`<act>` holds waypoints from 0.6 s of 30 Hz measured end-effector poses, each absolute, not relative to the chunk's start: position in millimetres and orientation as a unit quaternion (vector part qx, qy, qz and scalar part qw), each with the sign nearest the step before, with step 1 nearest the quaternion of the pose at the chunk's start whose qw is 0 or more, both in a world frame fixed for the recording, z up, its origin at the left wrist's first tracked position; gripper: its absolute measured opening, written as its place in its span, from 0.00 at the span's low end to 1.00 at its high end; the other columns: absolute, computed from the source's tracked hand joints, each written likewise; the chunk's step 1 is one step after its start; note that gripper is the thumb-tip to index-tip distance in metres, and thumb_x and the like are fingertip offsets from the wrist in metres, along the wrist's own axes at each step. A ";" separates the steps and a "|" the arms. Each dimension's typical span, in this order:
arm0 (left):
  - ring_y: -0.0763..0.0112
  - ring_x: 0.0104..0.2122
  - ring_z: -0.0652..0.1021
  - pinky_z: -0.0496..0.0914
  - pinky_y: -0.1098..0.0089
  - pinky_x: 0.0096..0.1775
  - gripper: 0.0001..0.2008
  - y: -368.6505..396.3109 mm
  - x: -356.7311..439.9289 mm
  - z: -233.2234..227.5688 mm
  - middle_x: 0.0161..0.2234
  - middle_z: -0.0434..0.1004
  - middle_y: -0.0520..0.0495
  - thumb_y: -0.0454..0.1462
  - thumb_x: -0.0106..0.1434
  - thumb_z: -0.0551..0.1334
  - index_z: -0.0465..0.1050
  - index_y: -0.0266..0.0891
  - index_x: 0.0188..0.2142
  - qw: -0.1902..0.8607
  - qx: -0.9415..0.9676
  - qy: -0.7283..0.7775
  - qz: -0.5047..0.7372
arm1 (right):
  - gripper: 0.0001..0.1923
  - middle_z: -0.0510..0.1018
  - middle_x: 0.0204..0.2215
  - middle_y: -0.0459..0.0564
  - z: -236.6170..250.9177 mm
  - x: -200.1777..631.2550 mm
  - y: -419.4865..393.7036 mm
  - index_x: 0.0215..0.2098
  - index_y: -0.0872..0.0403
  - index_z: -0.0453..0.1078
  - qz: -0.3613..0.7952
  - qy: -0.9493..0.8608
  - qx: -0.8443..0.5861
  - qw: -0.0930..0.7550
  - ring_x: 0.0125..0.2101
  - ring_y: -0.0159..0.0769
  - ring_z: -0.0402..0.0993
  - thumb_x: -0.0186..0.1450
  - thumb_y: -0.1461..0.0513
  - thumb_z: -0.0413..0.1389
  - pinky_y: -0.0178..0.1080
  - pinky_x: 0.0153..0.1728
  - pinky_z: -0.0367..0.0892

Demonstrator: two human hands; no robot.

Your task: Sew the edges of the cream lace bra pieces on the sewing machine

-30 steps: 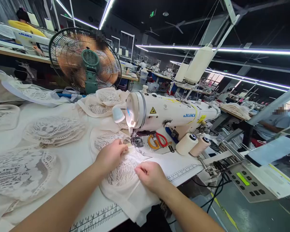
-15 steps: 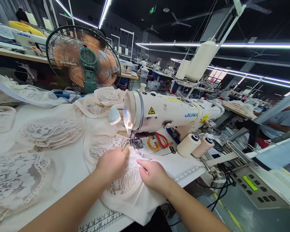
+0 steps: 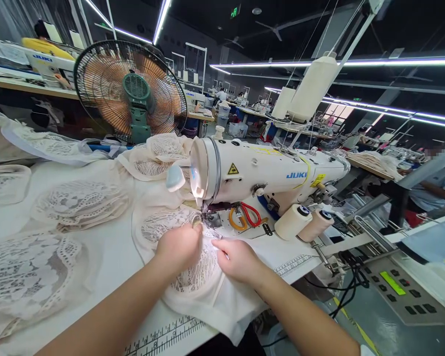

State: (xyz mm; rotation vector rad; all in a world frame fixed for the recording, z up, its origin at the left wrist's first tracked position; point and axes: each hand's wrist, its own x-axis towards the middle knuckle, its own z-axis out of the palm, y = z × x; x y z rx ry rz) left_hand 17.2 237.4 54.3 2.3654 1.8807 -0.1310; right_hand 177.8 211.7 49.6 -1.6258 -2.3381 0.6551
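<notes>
Two hands down on one lace piece (image 3: 193, 277), spread flat on the surface (image 3: 111, 257) right at the needle of the sewing machine (image 3: 259, 173). Left hand (image 3: 180, 246) curled, fingers pinching the lace just before the presser foot. Right hand (image 3: 237, 258) close beside, fingers pressing and gripping the fabric edge. Scissors (image 3: 244, 216) under the machine arm; fan (image 3: 131, 91) behind.
</notes>
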 end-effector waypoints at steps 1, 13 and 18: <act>0.52 0.34 0.78 0.68 0.62 0.29 0.19 237.9 17.1 54.0 0.37 0.76 0.39 0.36 0.64 0.45 0.68 0.38 0.50 0.060 0.780 0.622 -0.042 | 0.21 0.80 0.39 0.53 50.1 177.6 211.6 0.48 0.55 0.74 0.219 -0.797 -0.552 0.107 0.38 0.39 0.73 0.62 0.66 0.45 0.35 0.35 0.62; 0.52 0.36 0.78 0.69 0.60 0.31 0.22 241.4 16.5 55.6 0.40 0.76 0.39 0.35 0.64 0.45 0.67 0.39 0.54 0.078 0.773 0.628 -0.042 | 0.13 0.73 0.26 0.46 55.9 174.6 213.2 0.35 0.54 0.73 0.187 -0.805 -0.558 0.076 0.26 0.32 0.60 0.61 0.68 0.46 0.34 0.26 0.51; 0.52 0.37 0.78 0.70 0.59 0.33 0.23 242.1 15.7 55.6 0.40 0.76 0.40 0.35 0.65 0.43 0.67 0.41 0.55 0.085 0.770 0.631 -0.040 | 0.11 0.69 0.23 0.44 56.9 173.9 213.6 0.31 0.53 0.70 0.173 -0.810 -0.556 0.069 0.24 0.31 0.56 0.61 0.68 0.46 0.34 0.25 0.48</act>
